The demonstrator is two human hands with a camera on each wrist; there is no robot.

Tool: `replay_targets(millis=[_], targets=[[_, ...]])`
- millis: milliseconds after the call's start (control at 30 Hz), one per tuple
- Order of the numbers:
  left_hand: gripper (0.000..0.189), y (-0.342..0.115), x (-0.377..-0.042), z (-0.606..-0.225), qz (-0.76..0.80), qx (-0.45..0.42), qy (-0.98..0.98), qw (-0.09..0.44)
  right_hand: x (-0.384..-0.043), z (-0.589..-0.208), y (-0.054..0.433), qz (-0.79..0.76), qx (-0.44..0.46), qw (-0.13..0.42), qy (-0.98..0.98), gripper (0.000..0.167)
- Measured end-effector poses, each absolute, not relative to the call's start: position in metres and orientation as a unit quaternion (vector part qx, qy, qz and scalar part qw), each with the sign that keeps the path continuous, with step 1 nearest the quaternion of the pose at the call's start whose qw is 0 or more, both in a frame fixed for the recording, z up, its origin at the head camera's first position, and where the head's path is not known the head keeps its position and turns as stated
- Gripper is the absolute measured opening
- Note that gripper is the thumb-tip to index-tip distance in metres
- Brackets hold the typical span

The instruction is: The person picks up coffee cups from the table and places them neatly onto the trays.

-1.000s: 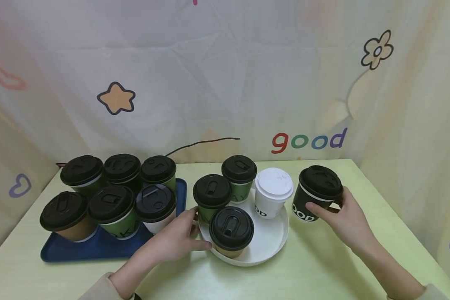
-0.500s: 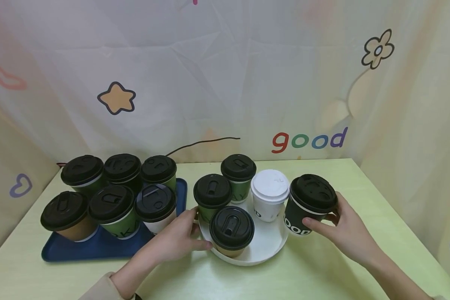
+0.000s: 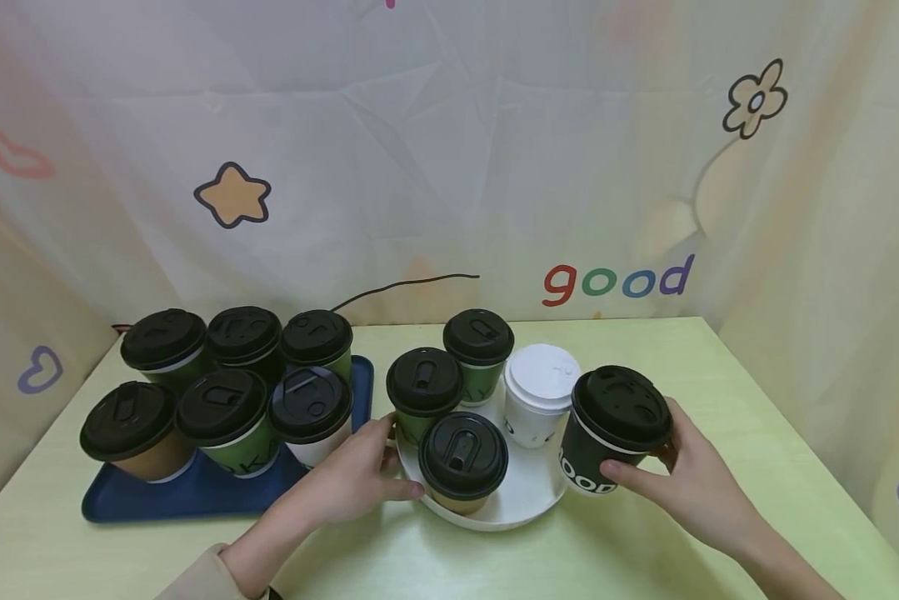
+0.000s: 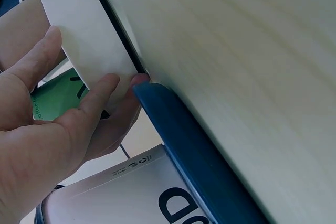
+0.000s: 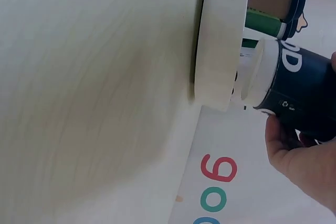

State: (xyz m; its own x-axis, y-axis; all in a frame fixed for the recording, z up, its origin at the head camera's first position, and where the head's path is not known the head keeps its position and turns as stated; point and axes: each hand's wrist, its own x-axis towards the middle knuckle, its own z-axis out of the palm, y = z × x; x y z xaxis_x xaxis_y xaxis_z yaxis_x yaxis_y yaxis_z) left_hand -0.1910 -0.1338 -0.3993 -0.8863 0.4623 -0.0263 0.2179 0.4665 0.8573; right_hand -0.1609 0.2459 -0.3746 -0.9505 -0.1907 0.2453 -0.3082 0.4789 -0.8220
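My right hand [image 3: 692,487] grips a black lidded paper coffee cup [image 3: 620,412] from its right side. In the right wrist view its white base is raised above the rim of the round white tray [image 5: 220,51]. The cup overlaps the tray's right edge in the head view, close beside a white-lidded coffee cup [image 3: 542,385]. My left hand [image 3: 355,475] rests at the tray's left edge; its extended fingers [image 4: 97,95] touch the outer wall. On the tray also stand two green cups [image 3: 424,387] [image 3: 479,342] and a brown cup [image 3: 462,462], all black-lidded.
A blue tray [image 3: 187,500] with several black-lidded coffee cups stands at the left, its edge right beside my left hand. A printed curtain [image 3: 419,167] hangs behind and at both sides of the pale table [image 3: 644,550].
My right hand has brought the black cup left and nearer to me, over the tray's right edge. The white cup has shifted slightly left and nearer. My left hand has stayed put.
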Motion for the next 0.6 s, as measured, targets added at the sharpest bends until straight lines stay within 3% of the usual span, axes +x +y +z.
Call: replay_targets(millis=[300, 600], targets=[[0.059, -0.135, -0.190, -0.400, 0.476, 0.208, 0.845, 0.126, -0.157, -0.377, 0.226, 0.499, 0.193, 0.037, -0.844, 0.070], [0.057, -0.133, -0.192, -0.399, 0.463, 0.191, 0.855, 0.131, -0.161, -0.379, 0.203, 0.497, 0.174, 0.017, -0.850, 0.074]])
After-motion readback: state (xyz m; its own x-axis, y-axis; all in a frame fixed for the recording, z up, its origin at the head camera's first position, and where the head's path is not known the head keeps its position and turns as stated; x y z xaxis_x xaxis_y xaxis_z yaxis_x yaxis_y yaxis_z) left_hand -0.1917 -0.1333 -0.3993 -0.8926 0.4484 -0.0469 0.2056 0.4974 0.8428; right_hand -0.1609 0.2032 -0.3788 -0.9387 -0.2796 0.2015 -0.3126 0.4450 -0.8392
